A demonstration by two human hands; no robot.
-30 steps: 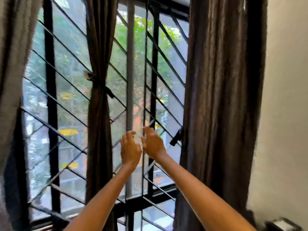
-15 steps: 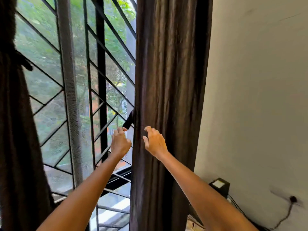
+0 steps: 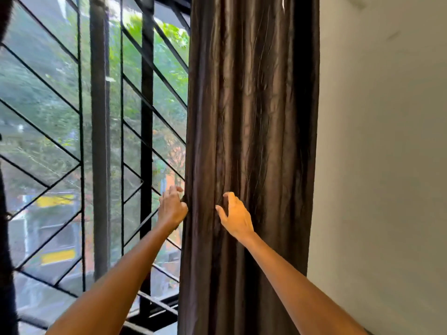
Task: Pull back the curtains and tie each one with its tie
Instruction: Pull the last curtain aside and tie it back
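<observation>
Head view: the brown curtain [image 3: 251, 131] hangs as a gathered column in the centre-right of the frame, its long axis vertical, folds running straight from the top edge down to the bottom edge. It sits between the window grille [image 3: 96, 141] on the left side of the frame and the pale wall [image 3: 382, 153] on the right. The left hand [image 3: 172, 209] is at the curtain's left edge, fingers curled in at that edge; whether they actually pinch the cloth or a tie cannot be told. The right hand [image 3: 235, 217] rests against the front folds at about the same height, thumb and fingers spread and only slightly bent, holding nothing. A strip of a second dark curtain [image 3: 6, 238] shows at the far left edge. No writing or label is readable anywhere.
</observation>
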